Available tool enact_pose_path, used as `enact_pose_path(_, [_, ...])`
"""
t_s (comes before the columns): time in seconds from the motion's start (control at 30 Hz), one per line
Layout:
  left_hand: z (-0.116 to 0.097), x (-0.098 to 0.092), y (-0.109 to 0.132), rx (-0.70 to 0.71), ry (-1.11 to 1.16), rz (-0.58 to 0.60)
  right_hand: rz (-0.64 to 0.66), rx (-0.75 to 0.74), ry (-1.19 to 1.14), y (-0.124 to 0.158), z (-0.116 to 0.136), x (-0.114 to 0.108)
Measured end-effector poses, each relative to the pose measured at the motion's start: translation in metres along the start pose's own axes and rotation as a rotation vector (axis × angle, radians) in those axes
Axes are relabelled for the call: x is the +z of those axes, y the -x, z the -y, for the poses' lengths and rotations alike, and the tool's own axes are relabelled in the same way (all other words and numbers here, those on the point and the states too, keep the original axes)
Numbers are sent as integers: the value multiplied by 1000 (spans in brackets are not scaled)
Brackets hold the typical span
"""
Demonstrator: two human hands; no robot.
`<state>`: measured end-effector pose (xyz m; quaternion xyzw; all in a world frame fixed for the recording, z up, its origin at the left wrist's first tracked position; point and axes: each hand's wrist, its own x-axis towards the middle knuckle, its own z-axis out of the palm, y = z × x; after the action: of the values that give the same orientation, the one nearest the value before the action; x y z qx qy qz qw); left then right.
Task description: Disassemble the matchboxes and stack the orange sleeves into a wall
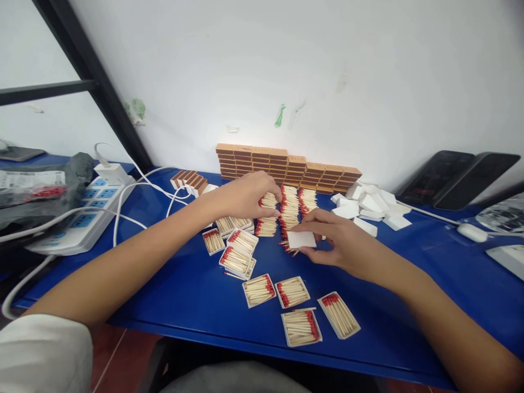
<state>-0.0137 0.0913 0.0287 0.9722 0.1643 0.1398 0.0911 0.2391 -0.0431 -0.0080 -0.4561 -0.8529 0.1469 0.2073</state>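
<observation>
My left hand [256,192] curls its thumb and fingers round some red-tipped matches [269,200] at the left of the loose piles. Between the thumb and fingers of my right hand [333,237] is a small white matchbox tray [302,239], tilted with a blank side towards me. It hangs over the near end of the middle row of matches [290,204]. Another row of matches [307,201] lies to its right. Nearer me are several filled trays, among them a matchbox tray [258,290] and another matchbox tray [339,315] at the right.
Stacked matchboxes [254,158] line the wall behind the piles. A heap of white trays [374,204] lies to the right, near two dark phone-like devices [454,177]. At left are a power strip [88,210], white cables and a few matchbox sleeves [189,181] on the blue table [184,305].
</observation>
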Motion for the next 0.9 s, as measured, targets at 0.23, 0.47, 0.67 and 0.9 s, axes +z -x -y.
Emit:
enact_pose_path(0.23, [2, 0, 0, -2, -3, 0, -7, 26, -64, -1, 0, -6])
enact_pose_path(0.47, [4, 0, -1, -16, -9, 11, -34, 65, -75, -2, 2, -14])
enact_pose_path(0.67, [6, 0, 0, 5, -15, -1, -124, 156, 48, 10, -25, -43])
enact_pose_path(0.9, [6, 1, 1, -15, -4, 1, -281, 359, 80, 41, -86, -87])
